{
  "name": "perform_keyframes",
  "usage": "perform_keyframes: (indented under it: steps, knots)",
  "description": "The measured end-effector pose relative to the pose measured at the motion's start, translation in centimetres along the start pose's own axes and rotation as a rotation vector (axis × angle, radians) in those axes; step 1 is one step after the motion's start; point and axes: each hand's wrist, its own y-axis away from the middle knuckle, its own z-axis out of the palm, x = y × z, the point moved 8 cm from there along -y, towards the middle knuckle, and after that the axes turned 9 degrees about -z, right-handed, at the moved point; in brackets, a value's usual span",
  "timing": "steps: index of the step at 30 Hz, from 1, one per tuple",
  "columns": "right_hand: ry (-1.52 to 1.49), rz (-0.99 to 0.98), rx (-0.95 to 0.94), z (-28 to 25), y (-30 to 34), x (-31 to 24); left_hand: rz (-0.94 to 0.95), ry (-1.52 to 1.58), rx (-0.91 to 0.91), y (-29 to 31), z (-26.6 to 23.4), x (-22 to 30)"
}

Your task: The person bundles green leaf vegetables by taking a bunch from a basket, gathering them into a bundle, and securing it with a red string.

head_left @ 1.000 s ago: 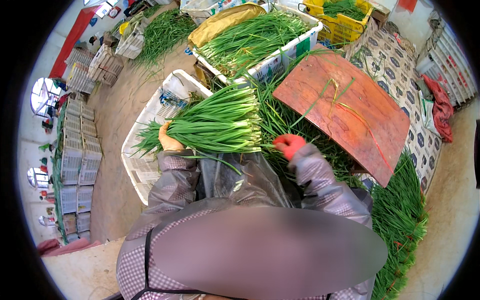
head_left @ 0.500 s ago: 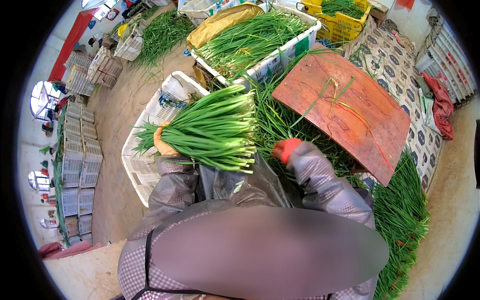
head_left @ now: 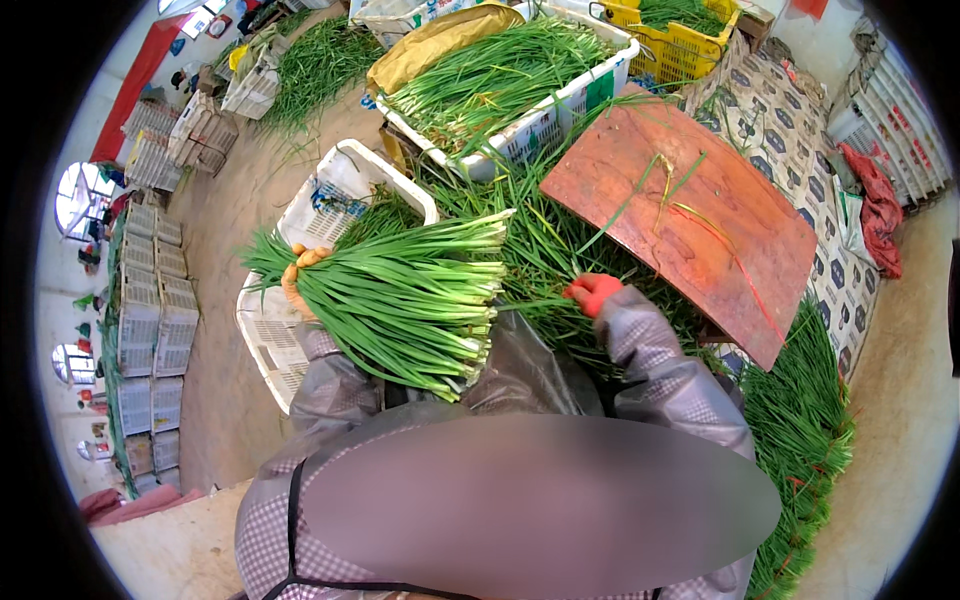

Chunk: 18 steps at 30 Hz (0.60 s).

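My left hand (head_left: pixel 303 268), in an orange glove, is wrapped round the leafy part of a thick bunch of chives (head_left: pixel 405 300). The pale stem ends fan out to the right over my lap, and the leaf tips stick out on the left. My right hand (head_left: pixel 597 294), in a red glove, is closed at the heap of loose chive leaves (head_left: pixel 545 235) between the crates and the board. Its fingertips are pressed together among the leaves; what they hold, if anything, I cannot make out. Grey see-through sleeves cover both forearms.
A white crate (head_left: pixel 270 345) stands under my left hand. Ahead is a white crate full of chives (head_left: pixel 510 75) with a yellow sack (head_left: pixel 440 40). A tilted reddish board (head_left: pixel 690 220) lies to the right, with tied bunches (head_left: pixel 800 440) beside it. Stacked crates (head_left: pixel 140 330) line the left side.
My left hand has moved left and slightly up with the chives, and the bunch now spreads lower toward my lap. My right hand has shifted slightly right, its fingers now showing at the leaves.
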Motion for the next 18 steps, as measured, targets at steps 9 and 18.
perform_keyframes:
  steps: [9,18]
  knots:
    - [-0.78,-0.004,-0.181,9.5,1.5,-10.1,0.029,0.152,-0.229,-0.6,4.7,-1.4]
    - [-0.542,0.093,-0.076,2.8,2.3,-2.4,-0.037,0.189,-0.354,-0.2,7.1,-4.1]
